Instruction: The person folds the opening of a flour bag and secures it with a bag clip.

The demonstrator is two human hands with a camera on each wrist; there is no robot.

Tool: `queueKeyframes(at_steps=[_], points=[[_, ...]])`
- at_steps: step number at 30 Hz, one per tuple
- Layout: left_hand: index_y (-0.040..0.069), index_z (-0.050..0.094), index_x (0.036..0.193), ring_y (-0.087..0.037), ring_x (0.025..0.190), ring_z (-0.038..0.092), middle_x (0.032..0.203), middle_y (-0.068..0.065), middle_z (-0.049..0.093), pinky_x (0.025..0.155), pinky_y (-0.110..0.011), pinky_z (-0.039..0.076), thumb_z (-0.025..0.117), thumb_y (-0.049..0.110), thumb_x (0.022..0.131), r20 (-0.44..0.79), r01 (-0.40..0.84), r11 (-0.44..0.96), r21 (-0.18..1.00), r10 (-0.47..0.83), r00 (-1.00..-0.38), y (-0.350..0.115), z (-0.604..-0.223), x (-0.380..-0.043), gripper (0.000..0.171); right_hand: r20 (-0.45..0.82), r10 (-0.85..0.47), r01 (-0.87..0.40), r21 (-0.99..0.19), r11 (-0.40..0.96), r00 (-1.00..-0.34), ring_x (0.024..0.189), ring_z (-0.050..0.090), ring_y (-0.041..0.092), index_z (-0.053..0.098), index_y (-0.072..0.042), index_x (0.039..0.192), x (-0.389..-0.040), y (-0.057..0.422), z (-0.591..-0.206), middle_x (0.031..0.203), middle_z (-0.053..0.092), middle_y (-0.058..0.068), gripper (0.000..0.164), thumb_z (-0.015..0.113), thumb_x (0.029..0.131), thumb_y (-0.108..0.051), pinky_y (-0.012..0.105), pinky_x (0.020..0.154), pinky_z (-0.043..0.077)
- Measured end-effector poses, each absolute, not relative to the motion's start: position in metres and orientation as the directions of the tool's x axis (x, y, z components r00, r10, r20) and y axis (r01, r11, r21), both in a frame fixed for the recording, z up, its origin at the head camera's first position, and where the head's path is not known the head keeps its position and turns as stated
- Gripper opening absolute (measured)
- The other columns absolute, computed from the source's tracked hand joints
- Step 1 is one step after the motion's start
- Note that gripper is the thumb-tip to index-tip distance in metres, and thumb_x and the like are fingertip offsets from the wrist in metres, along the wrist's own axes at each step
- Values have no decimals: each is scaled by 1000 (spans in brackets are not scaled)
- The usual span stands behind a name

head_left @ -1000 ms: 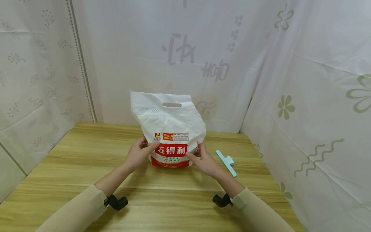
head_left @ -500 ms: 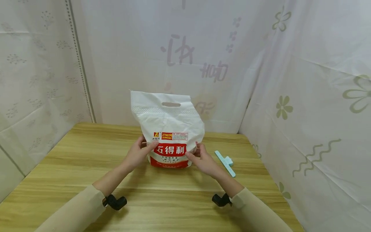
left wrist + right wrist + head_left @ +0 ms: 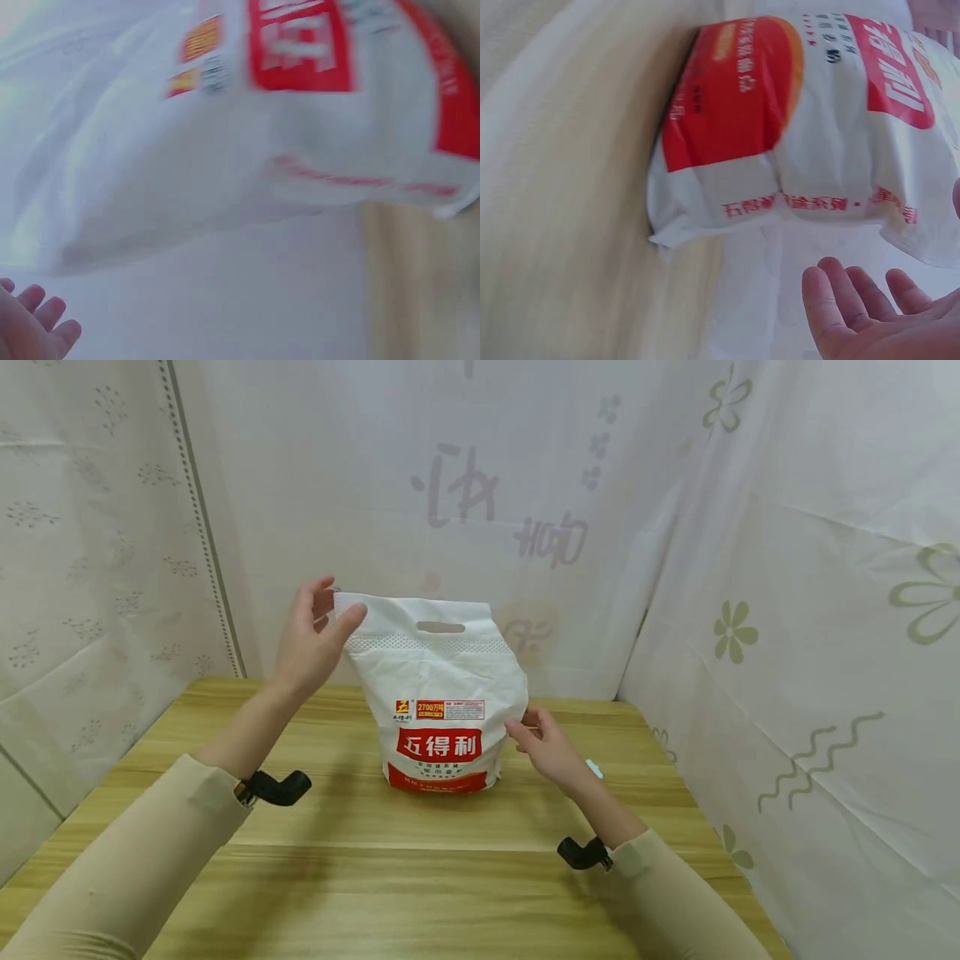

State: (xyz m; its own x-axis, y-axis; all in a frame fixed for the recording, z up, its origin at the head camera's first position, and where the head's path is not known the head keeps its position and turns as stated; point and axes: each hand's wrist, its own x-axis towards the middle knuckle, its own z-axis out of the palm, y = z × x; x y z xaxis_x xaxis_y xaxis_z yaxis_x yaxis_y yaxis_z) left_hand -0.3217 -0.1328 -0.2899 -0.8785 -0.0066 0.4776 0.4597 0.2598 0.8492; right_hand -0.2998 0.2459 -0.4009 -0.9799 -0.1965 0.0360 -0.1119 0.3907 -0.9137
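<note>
A white flour bag [image 3: 442,681] with red printing and a cut-out handle stands upright on the wooden table. Beside its top left corner is my left hand [image 3: 311,639], fingers spread and thumb overlapping the front in the head view. The left wrist view shows these fingertips [image 3: 51,311] just off the bag's corner. My right hand [image 3: 551,747] is at the bag's right side, thumb toward the front. In the right wrist view its fingers [image 3: 847,296] are extended and apart from the bag. A pale blue bag clip [image 3: 594,768] lies mostly hidden behind my right forearm.
The wooden table [image 3: 420,893] extends toward me and to both sides of the bag. Light patterned curtains [image 3: 487,468] hang behind it and at left and right. A black wrist camera [image 3: 279,787] sits on my left wrist, another [image 3: 581,853] on my right.
Both hands have let go of the bag's lower sides. My left hand has risen to its top left corner; my right has moved slightly up and right, now covering most of the clip.
</note>
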Motion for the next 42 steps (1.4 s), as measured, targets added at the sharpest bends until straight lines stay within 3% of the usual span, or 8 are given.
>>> queueKeyframes(at_steps=[7,14,20,25,30,36,42], points=[[10,41,166,-32,157,44,169,-13,43,131,-54,36,69,49,104,576,533,471,703,63,-815,-118,-237,-332,78,108,-136,-149,-929,338,-985,144,56,39,44,-4,159,-306,246,-388,156,55,20,62,60,114,-43,60,119,50],[10,46,164,-33,155,48,168,-13,45,128,-56,41,64,50,107,490,549,570,611,272,-828,-90,-209,-339,72,124,-102,-150,-942,301,-987,135,61,30,53,-5,153,-306,245,-384,150,61,17,54,60,114,-42,46,112,56],[8,55,157,-35,143,59,156,-16,60,121,-54,49,59,45,111,418,590,641,491,421,-805,-70,-206,-346,59,145,-87,-163,-952,260,-986,124,63,20,57,-4,149,-306,245,-387,141,64,15,46,58,115,-34,34,102,58],[11,61,152,-33,133,65,145,-15,68,114,-52,54,59,43,111,323,561,693,454,459,-828,-62,-206,-347,53,150,-85,-167,-954,250,-985,120,64,17,58,-3,148,-305,244,-388,137,65,12,43,58,115,-32,30,100,59],[9,73,137,-32,123,68,135,-13,74,109,-50,56,63,36,108,298,575,708,409,492,-818,-58,-207,-347,40,161,-96,-180,-952,247,-982,119,65,17,59,-3,148,-304,244,-387,135,66,11,43,58,115,-31,27,99,59],[8,75,133,-32,123,69,134,-13,76,109,-49,56,64,24,107,299,591,705,392,510,-807,-58,-208,-347,32,177,-89,-193,-951,240,-980,116,66,16,60,-2,147,-304,244,-388,133,68,12,42,62,114,-28,28,99,58],[8,76,133,-32,129,69,136,-13,76,114,-49,53,63,17,108,315,607,693,388,519,-794,-61,-208,-345,29,188,-69,-200,-945,257,-980,111,67,14,63,-2,141,-303,244,-389,125,71,5,39,66,112,-28,26,96,58]])
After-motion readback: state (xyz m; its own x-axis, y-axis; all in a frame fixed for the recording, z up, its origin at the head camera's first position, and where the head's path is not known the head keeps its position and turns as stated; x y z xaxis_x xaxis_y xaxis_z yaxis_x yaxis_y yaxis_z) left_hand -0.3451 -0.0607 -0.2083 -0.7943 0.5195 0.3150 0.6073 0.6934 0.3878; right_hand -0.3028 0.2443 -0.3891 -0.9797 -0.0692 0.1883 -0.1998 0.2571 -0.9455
